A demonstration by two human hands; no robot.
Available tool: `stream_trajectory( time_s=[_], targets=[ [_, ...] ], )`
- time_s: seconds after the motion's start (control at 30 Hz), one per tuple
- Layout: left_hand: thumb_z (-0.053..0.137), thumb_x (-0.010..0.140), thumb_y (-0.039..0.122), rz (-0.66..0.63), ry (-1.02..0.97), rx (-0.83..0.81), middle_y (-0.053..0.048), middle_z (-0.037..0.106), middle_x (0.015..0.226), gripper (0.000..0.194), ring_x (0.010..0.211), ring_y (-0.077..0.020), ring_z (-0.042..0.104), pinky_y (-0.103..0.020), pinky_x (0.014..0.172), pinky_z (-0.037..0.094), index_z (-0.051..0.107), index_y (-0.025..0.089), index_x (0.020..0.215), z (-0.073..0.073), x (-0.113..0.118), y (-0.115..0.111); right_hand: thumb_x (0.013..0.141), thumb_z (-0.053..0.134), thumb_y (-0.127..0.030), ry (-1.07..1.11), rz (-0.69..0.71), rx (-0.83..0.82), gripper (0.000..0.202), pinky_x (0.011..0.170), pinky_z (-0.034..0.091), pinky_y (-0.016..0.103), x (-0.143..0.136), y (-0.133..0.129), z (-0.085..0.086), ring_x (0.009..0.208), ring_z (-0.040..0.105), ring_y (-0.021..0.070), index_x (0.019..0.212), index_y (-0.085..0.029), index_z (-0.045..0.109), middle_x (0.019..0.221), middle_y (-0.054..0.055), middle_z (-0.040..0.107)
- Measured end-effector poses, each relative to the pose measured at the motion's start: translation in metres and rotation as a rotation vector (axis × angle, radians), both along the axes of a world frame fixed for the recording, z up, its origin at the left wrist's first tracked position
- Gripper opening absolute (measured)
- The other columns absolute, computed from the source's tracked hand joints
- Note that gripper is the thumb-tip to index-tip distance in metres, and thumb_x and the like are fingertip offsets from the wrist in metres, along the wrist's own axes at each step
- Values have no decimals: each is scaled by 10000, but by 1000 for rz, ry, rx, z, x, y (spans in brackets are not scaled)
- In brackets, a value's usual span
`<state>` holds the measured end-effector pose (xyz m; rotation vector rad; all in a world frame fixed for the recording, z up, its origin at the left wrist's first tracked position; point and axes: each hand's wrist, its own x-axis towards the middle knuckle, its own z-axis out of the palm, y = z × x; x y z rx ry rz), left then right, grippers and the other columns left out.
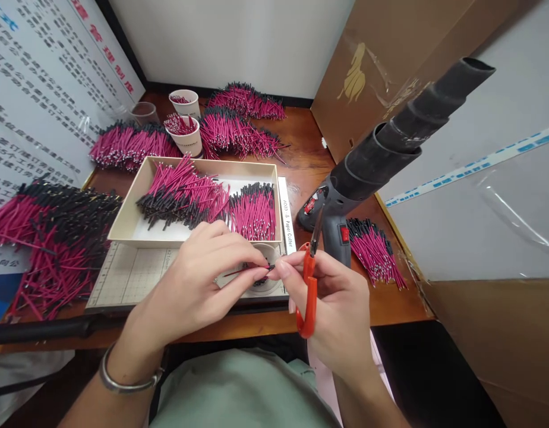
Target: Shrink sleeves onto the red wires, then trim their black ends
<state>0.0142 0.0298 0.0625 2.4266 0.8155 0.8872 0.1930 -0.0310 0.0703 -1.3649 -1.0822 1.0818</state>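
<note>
My left hand (212,270) pinches a thin wire (233,273) between thumb and forefinger, and its dark end points toward my other hand. Thumb and fingertip of my right hand (332,297) meet at that dark end. Red-handled scissors (311,291) are hooked in the same right hand, blades pointing up. Just beneath the fingertips sits a clear cup (274,285) with small dark bits inside. Behind my left hand lies a cream box tray (123,223) holding pink wires (253,217) with black ends. What exactly the right fingertips grip is partly hidden.
A heat gun (346,172) with black tubing stands at the right, beside a small wire pile (376,252). Paper cups (185,139) and more wire heaps (69,238) lie left and behind. A gridded paper cutter (132,273) lies under the tray. Cardboard (390,53) walls the right.
</note>
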Motion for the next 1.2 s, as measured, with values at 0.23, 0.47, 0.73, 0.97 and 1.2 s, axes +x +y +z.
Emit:
stream_trajectory(
  time_s=[0.23, 0.47, 0.73, 0.97, 1.2],
  targets=[
    [632, 1007, 135, 44, -84, 12, 11, 756, 896, 94, 799, -154, 605, -329, 775, 466, 671, 212, 970, -4, -2, -2, 853, 772, -359, -231, 52, 21, 239, 522, 416, 177, 9, -9, 0, 560, 460, 52, 769, -167, 655, 627, -43, 534],
    [617, 983, 62, 47, -98, -6, 6, 749, 887, 159, 824, -148, 631, -314, 796, 490, 676, 209, 978, -6, -5, -4, 900, 735, -287, -677, 99, 238, 427, 453, 226, 175, 24, -25, -3, 527, 277, 25, 643, -173, 413, 585, -70, 395],
    [631, 972, 64, 55, -118, -23, 9, 754, 898, 165, 826, -152, 648, -326, 805, 499, 681, 221, 989, -12, -3, -6, 932, 687, -323, -732, 177, 214, 448, 471, 243, 187, 22, -28, -3, 522, 249, 40, 646, -188, 370, 568, -71, 333],
    [631, 990, 72, 36, -117, -19, 12, 736, 911, 158, 852, -143, 628, -325, 827, 487, 662, 225, 1014, -16, -4, -7, 917, 702, -281, -751, 182, 233, 442, 483, 244, 181, 24, -28, -5, 532, 247, 37, 651, -184, 363, 579, -73, 347],
    [649, 980, 75, 37, -108, -26, 13, 749, 936, 179, 847, -162, 620, -356, 814, 479, 679, 244, 1029, -18, -6, -7, 902, 724, -256, -777, 165, 258, 425, 494, 255, 179, 24, -26, -7, 530, 258, 36, 649, -179, 391, 577, -76, 377]
  ],
)
